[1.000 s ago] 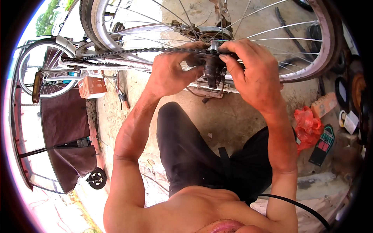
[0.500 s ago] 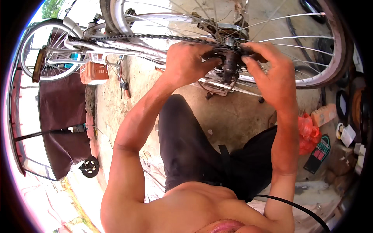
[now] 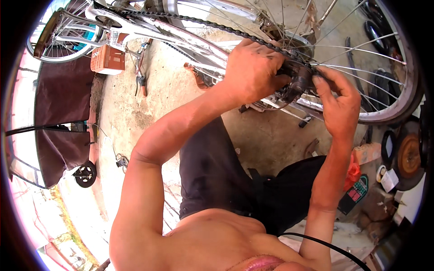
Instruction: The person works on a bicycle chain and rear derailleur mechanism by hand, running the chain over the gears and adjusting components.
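Rear wheel hub (image 3: 298, 81) sits between both hands: left hand (image 3: 253, 67) on its left side, right hand (image 3: 337, 106) on its right, fingers touching it. Chain (image 3: 203, 22) runs from hub leftward along frame (image 3: 181, 36). Wheel rim (image 3: 398, 97) arcs right of hands. Box (image 3: 107, 59) lies far left, below the frame. Bag (image 3: 352, 174) lies on ground right of right forearm.

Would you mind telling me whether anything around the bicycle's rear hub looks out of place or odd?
The bicycle seems to lie tilted rather than upright, its rear wheel slanting. Both hands are grease-smudged: the left hand closes on the dark hub, the right hand fingers it. Small parts lie scattered on the concrete.
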The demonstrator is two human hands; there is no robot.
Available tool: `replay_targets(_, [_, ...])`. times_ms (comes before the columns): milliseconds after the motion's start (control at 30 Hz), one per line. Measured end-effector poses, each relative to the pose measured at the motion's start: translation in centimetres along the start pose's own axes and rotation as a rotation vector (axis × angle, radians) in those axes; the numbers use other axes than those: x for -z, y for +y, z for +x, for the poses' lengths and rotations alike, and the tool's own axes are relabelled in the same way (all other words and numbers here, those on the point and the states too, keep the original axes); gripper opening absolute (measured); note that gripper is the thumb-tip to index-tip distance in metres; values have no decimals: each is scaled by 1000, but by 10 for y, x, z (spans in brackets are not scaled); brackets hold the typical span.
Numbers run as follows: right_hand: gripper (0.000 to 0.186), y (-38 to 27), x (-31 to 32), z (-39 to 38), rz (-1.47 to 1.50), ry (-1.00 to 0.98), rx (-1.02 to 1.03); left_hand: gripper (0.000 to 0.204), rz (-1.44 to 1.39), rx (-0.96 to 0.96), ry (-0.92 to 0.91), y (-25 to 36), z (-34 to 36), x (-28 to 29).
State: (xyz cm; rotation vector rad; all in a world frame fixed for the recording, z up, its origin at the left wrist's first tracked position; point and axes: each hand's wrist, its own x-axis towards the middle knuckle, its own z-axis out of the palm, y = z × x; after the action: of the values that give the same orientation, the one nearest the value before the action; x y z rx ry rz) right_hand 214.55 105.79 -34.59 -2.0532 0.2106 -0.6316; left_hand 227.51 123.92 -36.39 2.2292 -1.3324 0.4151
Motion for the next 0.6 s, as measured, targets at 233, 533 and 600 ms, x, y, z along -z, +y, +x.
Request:
replay_targets(233, [22, 5, -1, -1, 83, 12, -41, 23, -59, -17, 236, 1, -4, -19])
replay_targets(533, [23, 5, 7, 4, 121, -71, -87, 17, -29, 79, 42, 6, 5, -6])
replay_targets(600, [22, 3, 6, 5, 105, -84, -88, 16, -51, 106, -126, 1, 4, 2])
